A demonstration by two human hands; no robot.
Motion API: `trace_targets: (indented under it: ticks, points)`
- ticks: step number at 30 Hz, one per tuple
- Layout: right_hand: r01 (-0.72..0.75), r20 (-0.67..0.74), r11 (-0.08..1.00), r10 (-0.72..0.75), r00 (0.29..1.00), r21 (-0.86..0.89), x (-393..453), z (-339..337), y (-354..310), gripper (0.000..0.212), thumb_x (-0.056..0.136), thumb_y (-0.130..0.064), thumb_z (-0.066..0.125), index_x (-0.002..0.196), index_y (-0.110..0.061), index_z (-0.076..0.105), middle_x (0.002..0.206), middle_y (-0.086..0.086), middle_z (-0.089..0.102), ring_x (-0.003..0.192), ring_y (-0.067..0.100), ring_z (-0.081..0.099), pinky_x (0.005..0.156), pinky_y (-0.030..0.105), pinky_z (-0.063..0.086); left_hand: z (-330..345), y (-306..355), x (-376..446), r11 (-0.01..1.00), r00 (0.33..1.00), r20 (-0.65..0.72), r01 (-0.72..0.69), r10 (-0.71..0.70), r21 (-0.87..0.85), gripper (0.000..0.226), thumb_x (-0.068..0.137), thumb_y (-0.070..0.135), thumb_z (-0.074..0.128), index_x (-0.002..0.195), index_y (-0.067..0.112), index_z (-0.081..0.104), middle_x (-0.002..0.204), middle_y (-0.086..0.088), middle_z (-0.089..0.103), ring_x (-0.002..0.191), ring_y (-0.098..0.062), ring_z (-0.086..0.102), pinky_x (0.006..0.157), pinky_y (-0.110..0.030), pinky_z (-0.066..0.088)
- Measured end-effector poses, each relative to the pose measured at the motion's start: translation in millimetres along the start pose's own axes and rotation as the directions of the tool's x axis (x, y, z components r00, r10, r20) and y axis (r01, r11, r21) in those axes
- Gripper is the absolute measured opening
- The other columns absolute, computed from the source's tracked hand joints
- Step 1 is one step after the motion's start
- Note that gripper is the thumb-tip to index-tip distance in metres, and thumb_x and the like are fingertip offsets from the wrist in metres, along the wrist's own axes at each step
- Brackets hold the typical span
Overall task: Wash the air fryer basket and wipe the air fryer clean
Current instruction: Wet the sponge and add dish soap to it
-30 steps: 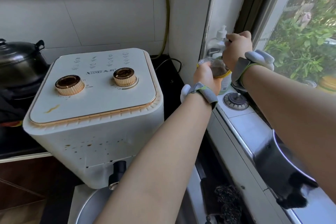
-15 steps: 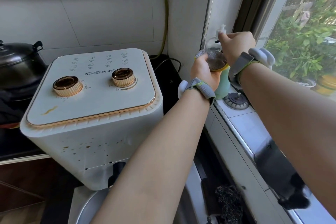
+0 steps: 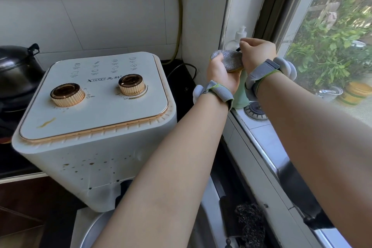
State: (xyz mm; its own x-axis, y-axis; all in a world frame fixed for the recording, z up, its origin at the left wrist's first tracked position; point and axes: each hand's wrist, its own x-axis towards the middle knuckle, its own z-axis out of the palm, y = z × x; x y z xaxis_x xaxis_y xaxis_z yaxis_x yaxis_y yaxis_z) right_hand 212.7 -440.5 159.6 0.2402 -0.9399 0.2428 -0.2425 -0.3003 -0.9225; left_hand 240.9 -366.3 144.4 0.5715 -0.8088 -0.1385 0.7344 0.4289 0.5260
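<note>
A white air fryer (image 3: pixel 94 119) with two gold knobs and brown splatter on its front stands on the counter at the left. My left hand (image 3: pixel 220 73) holds a silver-grey scrubbing sponge (image 3: pixel 228 60) with a yellow underside, up by the window sill. My right hand (image 3: pixel 256 54) is closed over the pump head of a green dish soap bottle (image 3: pixel 240 94), directly above the sponge. The basket's dark handle (image 3: pixel 123 187) shows low on the fryer's front.
A black lidded pot (image 3: pixel 18 70) sits at the far left. A white pump bottle (image 3: pixel 236 39) stands in the corner behind my hands. A round drain strainer (image 3: pixel 254 111) lies on the tiled sill. A dark scouring pad (image 3: pixel 250 223) lies below, beside a metal bowl rim (image 3: pixel 94 227).
My left hand has lifted the sponge higher and turned its silver face up under the pump. My right hand has stayed on the pump head.
</note>
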Motion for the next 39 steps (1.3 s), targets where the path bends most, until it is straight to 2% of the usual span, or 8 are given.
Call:
trace_targets:
  ticks: [6, 12, 16, 20, 27, 29, 31, 39]
  points:
    - [-0.01, -0.001, 0.998, 0.01, 1.0, 0.057, 3, -2, 6, 0.023, 0.088, -0.025, 0.057, 0.105, -0.025, 0.073, 0.102, -0.005, 0.072, 0.087, 0.006, 0.062, 0.084, 0.018, 0.049, -2, -4, -5, 0.999, 0.998, 0.043, -0.051, 0.051, 0.003, 0.03, 0.101, 0.01, 0.025, 0.115, -0.004, 0.047, 0.065, -0.01, 0.062, 0.068, -0.017, 0.061, 0.065, -0.023, 0.05]
    - [0.002, 0.031, 0.999, -0.003, 1.0, 0.033, 5, -4, 15, 0.024, 0.088, -0.024, 0.056, 0.106, -0.023, 0.073, 0.1, -0.001, 0.073, 0.083, 0.007, 0.063, 0.08, 0.019, 0.051, 4, -2, -13, 0.997, 0.998, -0.063, 0.014, -0.009, 0.079, 0.037, 0.1, 0.021, 0.026, 0.124, 0.001, 0.046, 0.093, -0.019, 0.054, 0.083, -0.028, 0.054, 0.077, -0.028, 0.045]
    - [-0.024, 0.026, 0.999, 0.023, 0.999, 0.023, 10, -4, 13, 0.023, 0.09, -0.025, 0.057, 0.106, -0.023, 0.073, 0.092, -0.001, 0.07, 0.07, 0.004, 0.057, 0.066, 0.015, 0.045, -4, -6, -10, 0.963, 0.995, -0.088, 0.023, -0.048, -0.27, 0.039, 0.1, 0.005, 0.031, 0.125, -0.023, 0.041, 0.105, -0.04, 0.052, 0.078, -0.034, 0.051, 0.071, -0.012, 0.047]
    - [-0.101, 0.034, 0.995, 0.101, 0.994, -0.01, 17, -7, 5, 0.024, 0.093, -0.025, 0.055, 0.11, -0.021, 0.071, 0.074, -0.004, 0.06, 0.054, 0.003, 0.044, 0.042, 0.004, 0.033, -4, 3, -23, 0.989, 0.994, -0.108, 0.005, 0.011, 0.15, 0.045, 0.101, 0.017, 0.028, 0.136, -0.01, 0.04, 0.111, -0.024, 0.059, 0.093, -0.03, 0.058, 0.084, -0.032, 0.048]
    - [0.036, 0.058, 0.991, -0.029, 0.998, -0.129, 0, -10, 8, 0.049, 0.094, -0.034, 0.053, 0.14, -0.021, 0.045, 0.136, 0.002, 0.055, 0.124, 0.018, 0.051, 0.103, 0.025, 0.037, -14, 7, -17, 0.975, 0.983, -0.186, -0.035, -0.006, -0.219, 0.027, 0.094, 0.012, 0.05, 0.112, -0.006, 0.057, 0.105, -0.023, 0.063, 0.107, -0.032, 0.06, 0.075, -0.015, 0.047]
    - [0.036, 0.037, 0.992, -0.031, 0.999, -0.119, -7, -5, 16, 0.057, 0.095, -0.034, 0.051, 0.147, -0.024, 0.031, 0.139, 0.003, 0.051, 0.129, 0.02, 0.047, 0.105, 0.027, 0.033, -15, 9, -23, 0.98, 0.978, -0.199, 0.023, -0.063, -0.198, 0.022, 0.096, 0.014, 0.045, 0.107, -0.001, 0.056, 0.103, -0.019, 0.062, 0.109, -0.031, 0.058, 0.076, -0.018, 0.049]
    - [0.0, 0.016, 0.989, 0.002, 1.0, -0.149, -11, -2, 22, 0.059, 0.096, -0.029, 0.046, 0.149, -0.02, 0.024, 0.138, 0.007, 0.052, 0.128, 0.026, 0.047, 0.103, 0.031, 0.034, -19, 9, -31, 0.981, 0.963, -0.265, 0.011, 0.042, 0.194, 0.023, 0.097, 0.018, 0.038, 0.099, 0.004, 0.056, 0.117, -0.018, 0.058, 0.12, -0.03, 0.052, 0.101, -0.037, 0.044]
    - [-0.133, -0.172, 0.917, 0.072, 0.983, -0.377, -33, 9, 53, 0.064, 0.079, -0.026, 0.063, 0.136, -0.011, 0.037, 0.138, 0.015, 0.042, 0.124, 0.034, 0.039, 0.1, 0.041, 0.033, -53, -9, -37, 0.98, 0.957, -0.288, -0.035, -0.023, -0.195, 0.04, 0.097, 0.014, 0.04, 0.133, -0.003, 0.041, 0.135, -0.027, 0.047, 0.124, -0.039, 0.048, 0.103, -0.049, 0.041]
